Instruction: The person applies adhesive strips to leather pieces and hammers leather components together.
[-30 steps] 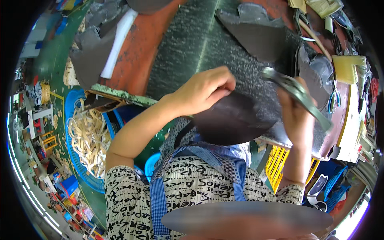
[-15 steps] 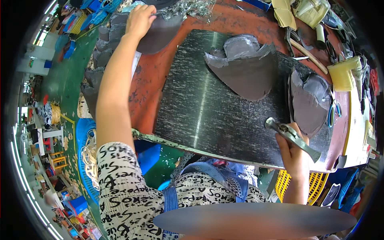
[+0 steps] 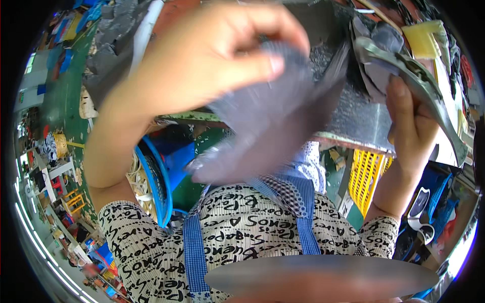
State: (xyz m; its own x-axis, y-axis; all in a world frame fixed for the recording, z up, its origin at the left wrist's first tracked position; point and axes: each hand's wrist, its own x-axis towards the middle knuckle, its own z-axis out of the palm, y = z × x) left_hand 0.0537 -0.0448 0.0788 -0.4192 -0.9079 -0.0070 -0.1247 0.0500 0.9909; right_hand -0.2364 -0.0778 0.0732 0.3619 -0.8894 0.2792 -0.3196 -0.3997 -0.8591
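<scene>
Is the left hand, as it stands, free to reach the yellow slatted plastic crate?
Probably not: the left hand grips a grey floppy sheet, and the yellow slatted plastic crate sits under the metal-topped table, beyond the right hand.

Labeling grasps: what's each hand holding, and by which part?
Left hand: grey cut material piece, pinched at its upper edge. Right hand: large metal shears, gripped at the handles, as far as shows.

Yellow crate (image 3: 365, 178), blue basket (image 3: 156, 187), yellow foam block (image 3: 420, 39).
</scene>
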